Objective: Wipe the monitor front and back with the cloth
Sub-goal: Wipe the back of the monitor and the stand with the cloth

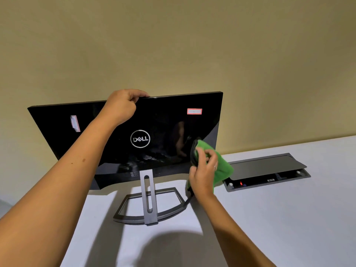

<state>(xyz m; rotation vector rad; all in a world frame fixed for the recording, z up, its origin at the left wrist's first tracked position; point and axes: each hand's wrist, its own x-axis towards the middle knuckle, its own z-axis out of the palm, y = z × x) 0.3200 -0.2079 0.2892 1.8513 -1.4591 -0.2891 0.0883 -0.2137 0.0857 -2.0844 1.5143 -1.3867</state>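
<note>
monitor (165,122) back: logo "DELL" | two red-edged stickers: unreadable | desk socket box (269,175) label: unreadable

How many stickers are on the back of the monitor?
2 on the monitor: a sticker near its left edge, another red-bordered sticker at upper right. The left hand and arm may hide more.

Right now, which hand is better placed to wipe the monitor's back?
The right hand: it holds the green cloth against the lower right of the monitor back. The left hand grips the top edge, steadying it.
</note>
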